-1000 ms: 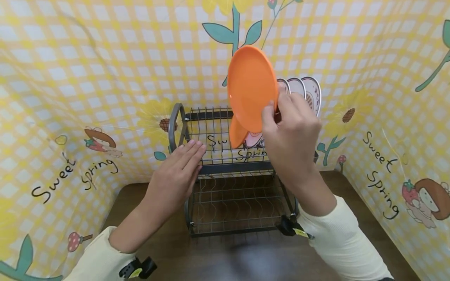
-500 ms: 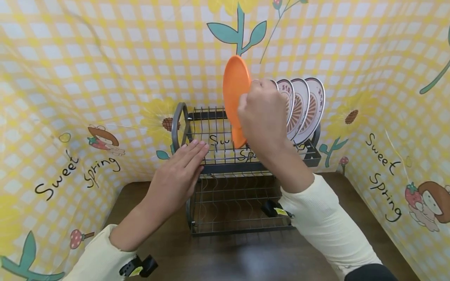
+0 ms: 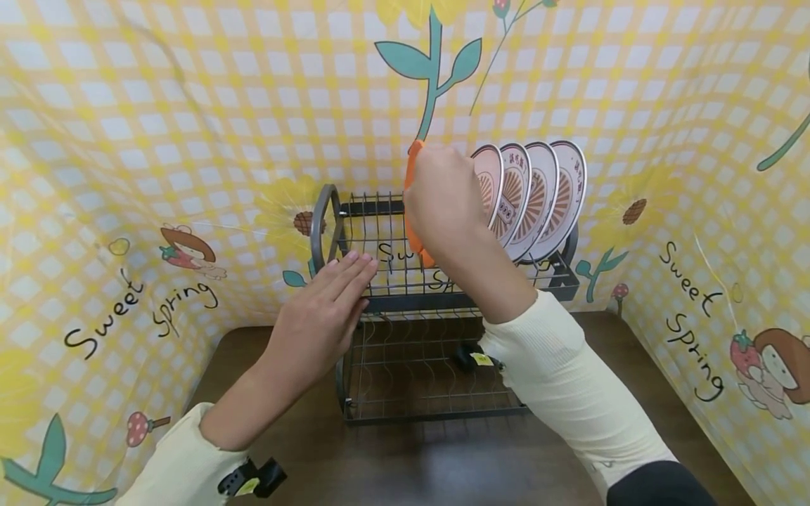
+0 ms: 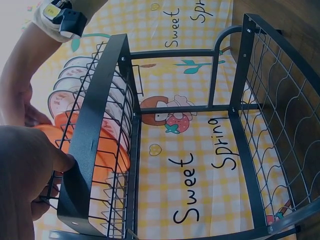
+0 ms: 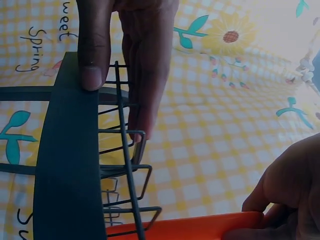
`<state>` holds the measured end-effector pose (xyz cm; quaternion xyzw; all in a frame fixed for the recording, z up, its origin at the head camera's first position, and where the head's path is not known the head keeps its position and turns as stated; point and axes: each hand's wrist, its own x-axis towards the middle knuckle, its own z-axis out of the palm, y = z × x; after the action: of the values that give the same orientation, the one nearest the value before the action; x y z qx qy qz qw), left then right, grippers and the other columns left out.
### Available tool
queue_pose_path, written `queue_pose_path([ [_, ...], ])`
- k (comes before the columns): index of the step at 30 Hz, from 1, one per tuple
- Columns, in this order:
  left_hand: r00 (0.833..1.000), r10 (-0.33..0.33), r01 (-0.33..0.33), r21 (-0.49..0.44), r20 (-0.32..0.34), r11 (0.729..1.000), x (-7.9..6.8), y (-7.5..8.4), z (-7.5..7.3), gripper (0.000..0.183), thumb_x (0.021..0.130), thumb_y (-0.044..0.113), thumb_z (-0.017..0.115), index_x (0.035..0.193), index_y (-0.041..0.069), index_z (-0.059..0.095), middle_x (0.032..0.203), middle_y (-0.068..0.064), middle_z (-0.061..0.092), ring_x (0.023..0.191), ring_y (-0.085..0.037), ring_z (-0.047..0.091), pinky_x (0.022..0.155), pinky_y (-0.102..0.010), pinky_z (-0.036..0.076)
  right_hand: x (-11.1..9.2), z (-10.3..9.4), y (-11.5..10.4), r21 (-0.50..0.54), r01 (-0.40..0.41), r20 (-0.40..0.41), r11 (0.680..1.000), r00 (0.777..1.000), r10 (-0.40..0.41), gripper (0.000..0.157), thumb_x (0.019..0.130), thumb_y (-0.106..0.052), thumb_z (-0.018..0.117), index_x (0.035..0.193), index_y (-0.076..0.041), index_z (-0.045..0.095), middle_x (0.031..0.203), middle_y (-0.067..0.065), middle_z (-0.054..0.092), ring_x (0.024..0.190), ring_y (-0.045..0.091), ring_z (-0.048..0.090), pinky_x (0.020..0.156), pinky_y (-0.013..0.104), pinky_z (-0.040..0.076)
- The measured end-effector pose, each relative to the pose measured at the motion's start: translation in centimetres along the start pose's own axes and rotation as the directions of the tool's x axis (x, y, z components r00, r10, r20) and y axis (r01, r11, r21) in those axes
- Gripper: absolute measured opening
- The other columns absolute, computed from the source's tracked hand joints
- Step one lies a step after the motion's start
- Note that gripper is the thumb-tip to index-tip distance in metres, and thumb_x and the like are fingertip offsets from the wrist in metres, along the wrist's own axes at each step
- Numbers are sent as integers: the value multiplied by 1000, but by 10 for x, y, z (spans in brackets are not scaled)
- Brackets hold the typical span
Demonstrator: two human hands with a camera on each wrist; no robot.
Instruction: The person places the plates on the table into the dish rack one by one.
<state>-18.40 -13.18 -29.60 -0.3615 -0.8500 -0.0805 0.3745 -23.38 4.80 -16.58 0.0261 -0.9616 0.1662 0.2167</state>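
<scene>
My right hand point(image 3: 446, 200) pinches the upper rim of an orange plate point(image 3: 410, 221), which stands nearly edge-on in the upper tier of a dark metal dish rack point(image 3: 411, 303). Most of the plate is hidden behind the hand. In the left wrist view, orange point(image 4: 107, 155) shows through the wires; whether it is one plate or two, I cannot tell. My left hand point(image 3: 323, 309) holds the rack's front rail at the left end, thumb on the rail's face and fingers over the wires. Several patterned white plates point(image 3: 565, 200) stand upright to the right.
The rack's lower tier point(image 3: 418, 362) has wavy wires. Beneath lies a dark brown tabletop point(image 3: 405, 457). A yellow checked cloth point(image 3: 240, 105) with flower prints surrounds the back and sides. The rack's grey side frame point(image 3: 316, 225) rises by the left hand.
My right hand has moved left and down with the orange plate, turning it from face-on to edge-on and lowering it into the rack. More white plates are uncovered. The left hand stays put.
</scene>
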Motion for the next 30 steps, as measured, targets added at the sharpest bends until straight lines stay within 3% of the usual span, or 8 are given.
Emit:
queue_pose_path([
  [4,1000,-6,6,-6,3,1000,1,-1,1,52,90,11,67,139,5,52,141,-10,53,132,-25,49,111,-42,41,7,7,-2,-53,-3,19,999,1000,4,23,94,-15,51,104,-5,70,92,10,69,80,24,71,60,33,61],
  [12,1000,-1,1,9,8,1000,1,-3,3,53,89,10,67,139,5,51,141,-11,53,131,-26,50,110,-41,41,18,20,-3,-155,53,48,986,998,-46,27,94,-15,49,104,-3,70,94,10,69,81,21,68,62,34,60],
  [20,1000,-2,2,23,22,1000,1,-6,5,53,88,9,68,139,4,51,141,-11,52,131,-26,50,110,-42,41,22,20,2,-98,72,97,993,993,-62,22,91,-14,54,100,-2,71,95,11,68,86,24,68,70,37,61],
  [30,1000,0,0,4,23,1000,0,-11,7,53,88,8,68,138,4,52,142,-11,52,132,-25,50,109,-43,42,22,21,8,-16,39,133,999,990,-36,17,87,-8,59,100,-3,70,97,11,67,90,27,65,74,38,60],
])
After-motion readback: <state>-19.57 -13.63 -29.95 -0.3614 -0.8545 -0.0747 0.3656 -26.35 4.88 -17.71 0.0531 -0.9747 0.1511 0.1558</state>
